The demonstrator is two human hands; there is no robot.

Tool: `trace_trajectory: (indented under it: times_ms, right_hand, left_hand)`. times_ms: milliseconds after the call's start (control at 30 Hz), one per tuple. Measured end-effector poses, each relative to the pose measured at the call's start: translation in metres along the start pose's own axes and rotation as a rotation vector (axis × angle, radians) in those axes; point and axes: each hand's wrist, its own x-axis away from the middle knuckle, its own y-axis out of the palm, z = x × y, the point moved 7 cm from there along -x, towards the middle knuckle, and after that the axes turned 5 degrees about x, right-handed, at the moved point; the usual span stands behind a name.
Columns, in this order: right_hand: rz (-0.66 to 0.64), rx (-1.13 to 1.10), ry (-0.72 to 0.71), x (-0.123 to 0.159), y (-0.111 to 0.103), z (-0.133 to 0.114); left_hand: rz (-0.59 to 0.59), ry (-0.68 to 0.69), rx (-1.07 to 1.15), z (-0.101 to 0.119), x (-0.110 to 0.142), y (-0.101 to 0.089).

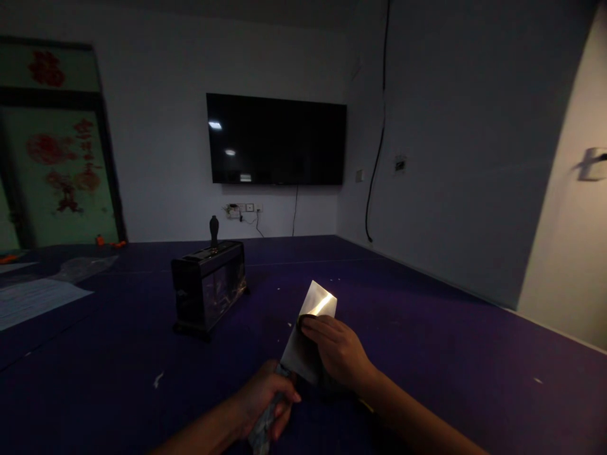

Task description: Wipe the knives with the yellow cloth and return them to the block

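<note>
A broad shiny metal blade [317,304], like a cleaver, is held tilted up over the purple floor [427,341] in the lower middle. My left hand [265,398] is closed round its wrapped handle at the bottom. My right hand [336,347] lies across the flat of the blade with its fingers curled and pressed together. A small dark thing [306,318] shows at those fingertips; I cannot make out what it is. The room is dim and only the blade's upper corner catches light.
A black box with glass sides [208,287] and a dark knob on top stands on the floor just beyond my hands to the left. White sheets [33,297] lie at far left. A dark television [276,139] hangs on the back wall; a wall [474,189] closes the right side.
</note>
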Motion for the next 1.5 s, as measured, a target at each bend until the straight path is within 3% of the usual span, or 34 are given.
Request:
trace_trajectory:
  times_ms: [133,467,900,1033,1333,1500]
  right_hand:
    - [-0.005,0.032,0.049,0.001,0.003,0.007]
    - [0.107,-0.002,0.326,0.007,-0.012,0.054]
    - [0.100,-0.101,0.151,0.000,-0.008,0.013]
    - [0.107,-0.059,0.167,0.002,-0.008,0.020]
    - [0.151,0.020,0.346,0.011,-0.016,0.065]
    - [0.192,0.047,0.305,0.010,-0.019,0.054]
  left_hand:
    - [-0.004,-0.002,0.001,-0.001,-0.001,0.000]
    - [0.003,0.001,0.036,0.003,0.004,0.006]
    - [0.008,0.023,-0.015,-0.001,-0.002,0.000]
    - [-0.002,0.021,-0.001,-0.002,-0.002,0.001]
    - [0.004,-0.075,-0.025,0.004,0.006,0.010]
    - [-0.011,-0.094,-0.040,0.000,0.005,0.007]
